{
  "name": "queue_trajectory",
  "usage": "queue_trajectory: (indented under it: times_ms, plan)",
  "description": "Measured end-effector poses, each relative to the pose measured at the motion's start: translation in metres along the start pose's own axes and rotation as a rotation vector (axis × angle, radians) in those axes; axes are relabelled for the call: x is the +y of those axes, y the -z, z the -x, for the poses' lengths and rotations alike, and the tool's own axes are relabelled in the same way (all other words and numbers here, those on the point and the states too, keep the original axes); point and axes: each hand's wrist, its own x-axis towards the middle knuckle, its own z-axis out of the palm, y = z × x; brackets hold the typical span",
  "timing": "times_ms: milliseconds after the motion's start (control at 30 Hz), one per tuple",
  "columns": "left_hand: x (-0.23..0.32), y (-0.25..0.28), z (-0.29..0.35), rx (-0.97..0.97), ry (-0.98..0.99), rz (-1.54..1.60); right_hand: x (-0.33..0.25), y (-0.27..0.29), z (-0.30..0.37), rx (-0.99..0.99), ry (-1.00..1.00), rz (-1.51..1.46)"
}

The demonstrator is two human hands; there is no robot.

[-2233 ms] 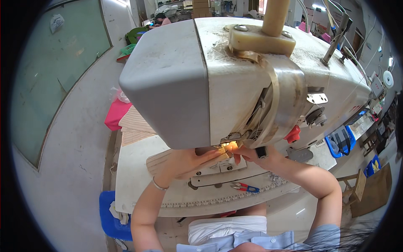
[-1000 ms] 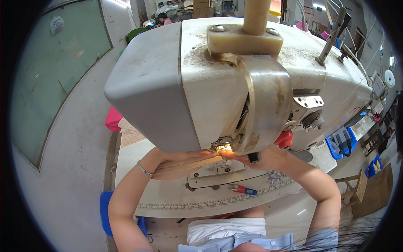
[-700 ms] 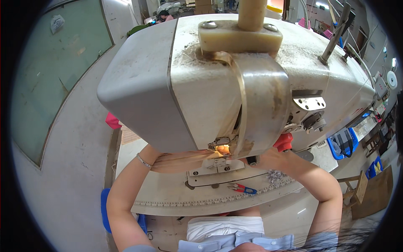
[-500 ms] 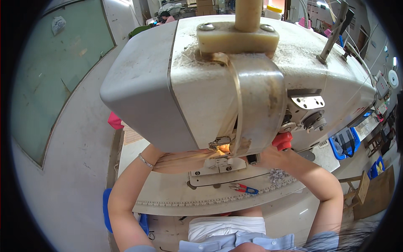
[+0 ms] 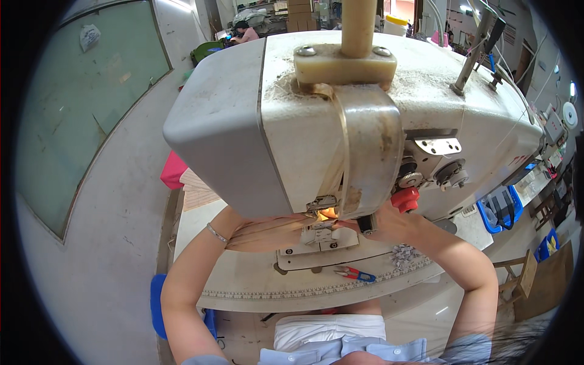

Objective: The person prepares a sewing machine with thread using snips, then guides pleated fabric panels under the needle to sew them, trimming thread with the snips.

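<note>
A large white sewing machine [image 5: 213, 115] fills the middle of the view, its lit needle area [image 5: 327, 213] low at the front. Beige, faintly striped fabric [image 5: 267, 236] runs in folds to the presser foot from the left. My left hand [image 5: 234, 220], with a bangle [image 5: 217, 232] at the wrist, is by this fabric; its fingers are hidden behind the machine head. My right hand [image 5: 392, 224] reaches in from the other side, beside the presser foot and below a red knob [image 5: 405, 199]. Its fingers are mostly covered, so their grip does not show.
Red-and-blue thread snips [image 5: 354, 274] lie on the table near a curved ruler strip [image 5: 292, 295] and a heap of thread scraps [image 5: 406, 255]. Striped cloth pieces [image 5: 198, 191] are stacked at left. A blue basket [image 5: 499, 208] stands at right; another person [image 5: 245, 33] sits far back.
The view has shifted slightly, so the machine appears a little lower and its left end further right. My right hand has come closer to the presser foot; the left stays by the fabric.
</note>
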Motion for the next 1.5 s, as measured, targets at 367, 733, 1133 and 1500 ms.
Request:
queue_trajectory:
  times_ms: [367, 733, 1133, 1500]
  plan:
    - [-0.014, -0.014, -0.003, -0.132, 0.019, 0.325, -0.015, 0.017, -0.004, 0.091, -0.108, -0.137]
    - [0.029, -0.113, 0.120, -0.378, 0.088, 0.634, -0.062, 0.039, -0.015, 0.396, -0.919, -1.004]
    - [0.037, -0.147, 0.127, -0.166, 0.049, 0.903, -0.147, 0.011, 0.053, -0.235, -0.831, -1.357]
    - [0.005, -0.215, 0.144, -0.437, 0.167, 1.791, -0.178, 0.000, 0.083, -0.333, -0.884, -1.625]
